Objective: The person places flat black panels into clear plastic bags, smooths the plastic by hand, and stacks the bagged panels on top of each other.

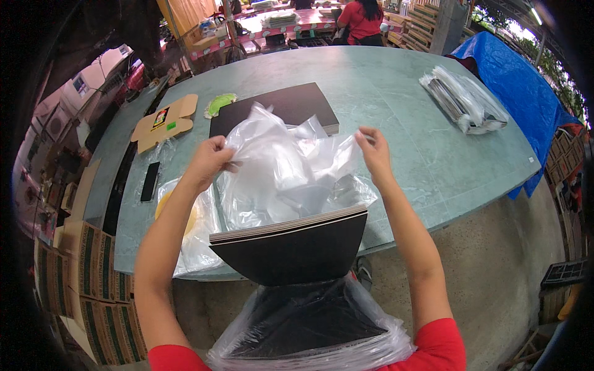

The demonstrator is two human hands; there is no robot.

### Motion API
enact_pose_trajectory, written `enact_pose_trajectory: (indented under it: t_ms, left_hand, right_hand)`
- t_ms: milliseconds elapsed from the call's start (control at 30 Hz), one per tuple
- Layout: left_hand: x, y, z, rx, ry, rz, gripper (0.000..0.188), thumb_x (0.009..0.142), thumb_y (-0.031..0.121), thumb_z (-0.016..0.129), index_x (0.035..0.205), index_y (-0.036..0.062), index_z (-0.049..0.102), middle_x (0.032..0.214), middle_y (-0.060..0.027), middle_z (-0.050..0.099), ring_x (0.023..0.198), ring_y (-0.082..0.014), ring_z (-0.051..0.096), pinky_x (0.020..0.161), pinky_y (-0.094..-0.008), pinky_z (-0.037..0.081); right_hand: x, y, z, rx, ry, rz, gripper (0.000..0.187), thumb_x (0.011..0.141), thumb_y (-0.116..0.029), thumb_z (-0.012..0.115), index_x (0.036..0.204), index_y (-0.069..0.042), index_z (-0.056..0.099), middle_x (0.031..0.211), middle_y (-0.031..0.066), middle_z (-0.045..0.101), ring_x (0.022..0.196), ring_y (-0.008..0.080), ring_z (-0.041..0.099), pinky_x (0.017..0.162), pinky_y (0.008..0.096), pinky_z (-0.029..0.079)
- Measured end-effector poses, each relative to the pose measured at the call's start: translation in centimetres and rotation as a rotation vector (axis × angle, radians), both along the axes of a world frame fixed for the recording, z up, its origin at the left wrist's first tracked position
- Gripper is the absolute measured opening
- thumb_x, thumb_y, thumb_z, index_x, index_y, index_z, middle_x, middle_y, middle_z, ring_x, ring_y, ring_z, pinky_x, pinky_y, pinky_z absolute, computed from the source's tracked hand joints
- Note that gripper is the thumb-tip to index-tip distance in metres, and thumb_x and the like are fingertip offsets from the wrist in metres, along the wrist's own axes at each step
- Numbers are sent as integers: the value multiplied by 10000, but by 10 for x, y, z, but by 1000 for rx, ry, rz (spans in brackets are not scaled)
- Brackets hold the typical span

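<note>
A clear plastic bag (278, 167) spreads between my hands over the table's near side. Its left edge is pinched in my left hand (211, 162), while my right hand (375, 153) grips the right edge between thumb and fingers. Just below the bag, a stack of black boards (291, 247) leans on the table edge close to my body. A wrapped black pack (303, 318) lies nearest me, its loose clear plastic around the sides. Behind the bag, another stack of black boards (278, 105) lies flat, partly covered by the bag.
On the green table (396, 93) are a flattened cardboard box (164, 123), a green scrap (219, 104), a dark phone (150, 182) and plastic-wrapped packs (464, 102). Cartons (99, 260) stand lower left. A blue tarp (510, 86) hangs at right. Someone in red (362, 23) is beyond.
</note>
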State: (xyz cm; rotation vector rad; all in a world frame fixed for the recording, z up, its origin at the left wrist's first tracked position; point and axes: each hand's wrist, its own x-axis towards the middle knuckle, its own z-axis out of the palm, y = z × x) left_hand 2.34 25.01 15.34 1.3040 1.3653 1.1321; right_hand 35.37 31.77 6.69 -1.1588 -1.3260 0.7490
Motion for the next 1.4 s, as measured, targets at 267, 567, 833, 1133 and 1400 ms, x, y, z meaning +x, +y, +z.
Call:
enact_pose_trajectory:
  t_ms: [267, 567, 833, 1133, 1400]
  left_hand:
    - [-72, -64, 95, 572, -281, 354, 359, 750, 96, 471, 1105, 86, 419, 957, -57, 528, 815, -122, 537, 653, -256, 466]
    - [-49, -233, 104, 734, 495, 256, 484, 740, 287, 532, 1118, 4, 425, 1046, -125, 505, 891, -180, 522, 722, -286, 434]
    - [118, -152, 21, 396, 366, -514, 530, 752, 275, 579, 1194, 45, 399, 1162, -121, 415, 967, -198, 451, 818, -288, 361]
    - [117, -138, -7, 803, 870, -187, 600, 689, 229, 645, 1207, 71, 386, 1235, -157, 334, 1063, -297, 408, 882, -385, 336]
    - [67, -125, 8, 214, 723, -272, 281, 641, 127, 666, 861, 0, 546, 772, -100, 586, 753, -173, 554, 701, -281, 416]
  right_hand:
    - [-32, -16, 7, -410, -1074, 787, 590, 826, -533, 340, 1134, -53, 490, 1149, 131, 494, 1059, 267, 464, 905, 348, 337]
    - [-51, -121, 157, 110, -160, 1093, 742, 823, -592, 178, 978, 17, 573, 973, 132, 579, 975, 204, 497, 848, 306, 358]
    - [-20, -198, 53, -579, 787, 1052, 870, 707, -699, 286, 1248, -18, 284, 1200, 126, 416, 1086, 231, 429, 916, 372, 343]
    - [-12, -208, 24, -502, 330, 666, 590, 650, -163, 711, 1125, 36, 422, 1020, 88, 533, 948, 132, 487, 804, 280, 406]
    - [-7, -218, 7, -509, 437, 1022, 522, 658, -139, 696, 1086, 43, 458, 1000, 76, 549, 914, 127, 500, 818, 268, 389]
